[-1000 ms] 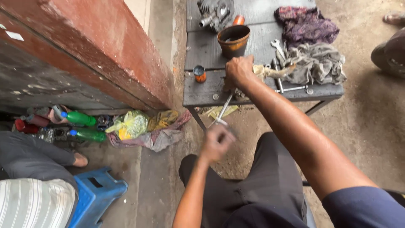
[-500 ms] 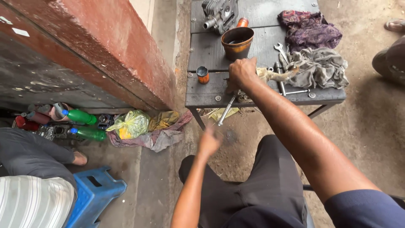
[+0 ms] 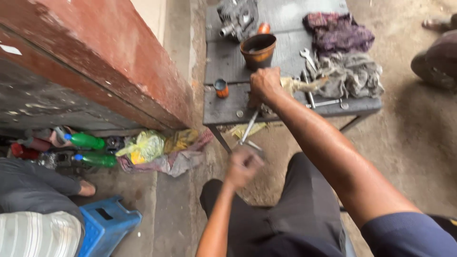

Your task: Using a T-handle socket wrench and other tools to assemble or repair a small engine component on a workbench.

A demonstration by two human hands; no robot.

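Note:
My right hand [image 3: 264, 84] is closed over a small metal part at the front edge of a dark metal table [image 3: 223, 107]; the part itself is mostly hidden under the fingers. A thin metal rod [image 3: 249, 127] slants down from under that hand, off the table edge. My left hand [image 3: 243, 165] is a blurred fist at the rod's lower end, gripping its cross handle. A dirty pale rag [image 3: 300, 85] lies just right of my right hand.
On the table are a brown pot [image 3: 258, 49], a small orange can [image 3: 220, 88], an engine part [image 3: 237, 18], spanners [image 3: 308, 57] and rags [image 3: 350, 76]. A red wall [image 3: 95, 62] stands left. Below it lie green bottles [image 3: 85, 141], plastic bags and a blue stool [image 3: 107, 223]. Another person sits at far left.
My left fist has shifted slightly at the rod's lower end and stays blurred. My right hand holds its place on the table edge. The view has tilted a little.

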